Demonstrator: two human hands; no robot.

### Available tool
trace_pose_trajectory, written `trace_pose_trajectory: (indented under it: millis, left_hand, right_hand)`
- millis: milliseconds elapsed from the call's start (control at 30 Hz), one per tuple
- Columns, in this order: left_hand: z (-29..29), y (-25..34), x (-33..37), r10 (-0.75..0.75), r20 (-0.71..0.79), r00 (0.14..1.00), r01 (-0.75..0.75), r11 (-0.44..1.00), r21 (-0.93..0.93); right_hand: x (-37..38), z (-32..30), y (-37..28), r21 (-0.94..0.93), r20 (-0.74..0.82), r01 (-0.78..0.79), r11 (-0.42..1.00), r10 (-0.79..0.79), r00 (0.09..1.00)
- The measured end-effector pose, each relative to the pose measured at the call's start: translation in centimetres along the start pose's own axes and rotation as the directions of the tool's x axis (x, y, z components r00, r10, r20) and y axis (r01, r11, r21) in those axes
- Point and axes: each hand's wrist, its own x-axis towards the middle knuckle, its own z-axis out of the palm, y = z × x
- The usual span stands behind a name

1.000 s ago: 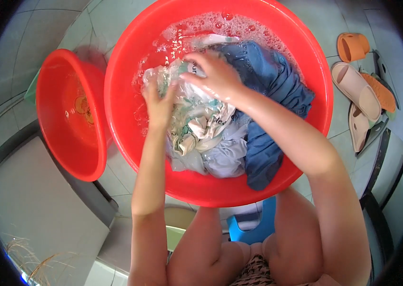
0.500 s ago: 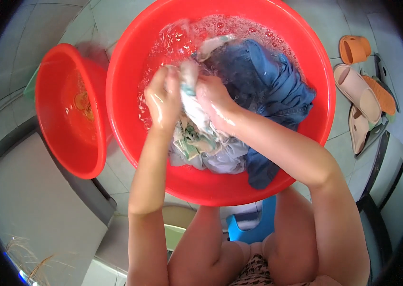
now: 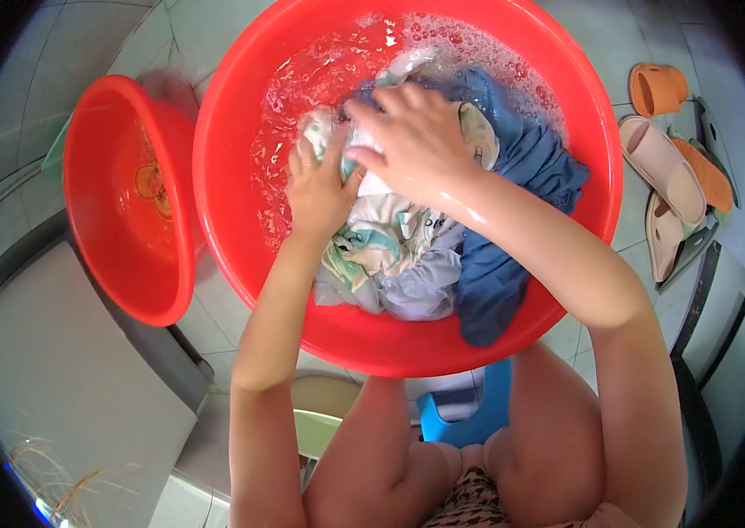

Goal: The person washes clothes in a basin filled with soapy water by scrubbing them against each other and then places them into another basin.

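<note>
A large red basin (image 3: pixel 603 211) holds sudsy water and several wet clothes. My left hand (image 3: pixel 319 194) lies on a white garment with a green and teal print (image 3: pixel 383 231), its fingers spread over the cloth. My right hand (image 3: pixel 421 141) is stretched flat across the same garment, fingers apart and partly covering it. To the right, dark blue denim clothing (image 3: pixel 531 176) is bunched up against the basin wall. Pale grey-lilac cloth (image 3: pixel 423 286) sits at the near side. Foam (image 3: pixel 469 40) floats along the far edge.
A smaller red basin (image 3: pixel 121 264) stands at the left with an orange pattern on its bottom. Orange and pale pink slippers (image 3: pixel 667 163) are on a rack at the right. A blue plastic stool (image 3: pixel 469 429) shows between my legs.
The white garment has gone from bunched between both hands to spread over the other clothes. My hands have opened, and the right one has moved on top of the cloth.
</note>
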Motion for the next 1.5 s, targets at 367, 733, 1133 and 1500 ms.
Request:
trace_pose_trajectory:
  millis: [367,733,1133,1500]
  left_hand:
    - [3.0,-0.4,1.3,-0.346,-0.059,0.936,0.182,0.623,-0.761]
    - [-5.5,3.0,1.5,-0.121,-0.172,0.978,-0.030,0.729,-0.684]
    - [-4.4,2.6,1.9,-0.026,-0.256,0.966,-0.124,0.823,-0.555]
    - [0.7,-2.7,0.8,-0.020,0.179,0.984,0.005,0.997,0.083]
  right_hand:
    - [1.5,11.4,-0.1,0.797,-0.015,-0.241,0.554,0.417,0.909]
    - [1.7,4.3,-5.9,0.817,0.553,-0.230,-0.528,0.607,0.570]
    - [0.6,1.6,-1.4,0.910,0.369,-0.415,-0.017,0.491,0.789]
    - [-1.8,5.7,-0.2,0.325,0.080,-0.067,0.943,0.044,0.996]
